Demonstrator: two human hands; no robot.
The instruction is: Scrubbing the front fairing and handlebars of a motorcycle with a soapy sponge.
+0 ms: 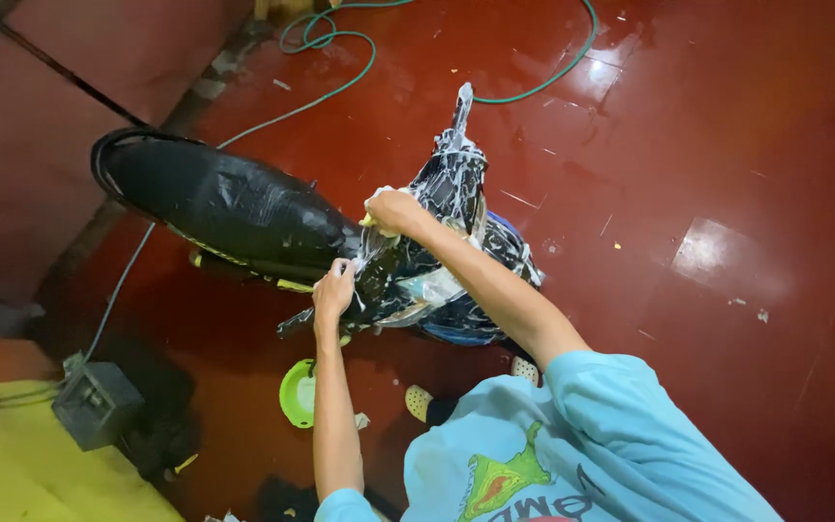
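At frame centre we see a soapy motorbike (340,242) — heavy, rigid, likely slick; right hand (393,210) clenched on a yellow sponge (367,220), left hand (333,290) gripping the wet bodywork.

Wet, glossy red tiled floor (727,193)

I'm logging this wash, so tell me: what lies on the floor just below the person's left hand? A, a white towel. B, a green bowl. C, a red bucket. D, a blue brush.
B: a round green bowl sits on the wet red floor right under the left hand, which rests on the soapy motorbike.
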